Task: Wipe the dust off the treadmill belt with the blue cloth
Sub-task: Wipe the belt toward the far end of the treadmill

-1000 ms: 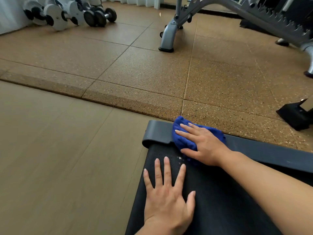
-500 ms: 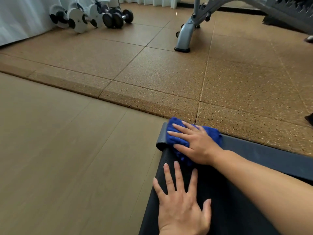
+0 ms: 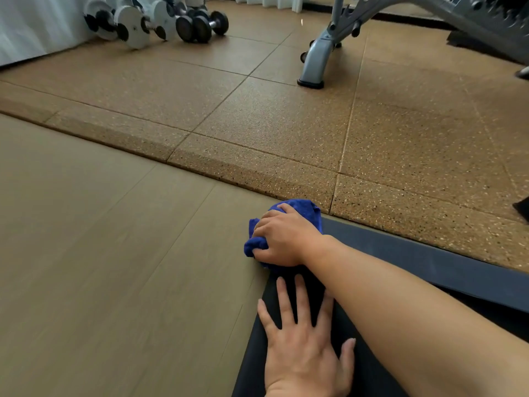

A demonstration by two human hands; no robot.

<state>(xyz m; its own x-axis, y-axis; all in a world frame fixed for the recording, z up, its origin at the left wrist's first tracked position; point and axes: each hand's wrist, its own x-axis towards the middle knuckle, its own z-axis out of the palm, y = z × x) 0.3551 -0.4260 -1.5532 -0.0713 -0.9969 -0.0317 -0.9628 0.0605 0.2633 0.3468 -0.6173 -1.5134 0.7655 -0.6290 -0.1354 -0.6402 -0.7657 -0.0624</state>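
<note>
The black treadmill belt (image 3: 312, 293) runs from the bottom of the view up to its grey end rail (image 3: 429, 259). The blue cloth (image 3: 254, 243) is bunched at the belt's far left corner, over the edge toward the floor. My right hand (image 3: 282, 239) grips the cloth with its fingers curled round it, covering the rail's corner. My left hand (image 3: 303, 345) lies flat on the belt just below, fingers spread and straight, holding nothing.
Tan wood-look floor (image 3: 114, 267) lies left of the treadmill. Speckled brown rubber tiles (image 3: 286, 118) stretch beyond it. Several dumbbells (image 3: 160, 21) sit at the far left by a white curtain. A grey bench frame leg (image 3: 315, 64) stands at the far centre-right.
My right hand has slid the cloth left to the belt's corner and curled its fingers round it, bunching it up. The left hand has stayed flat on the belt.
</note>
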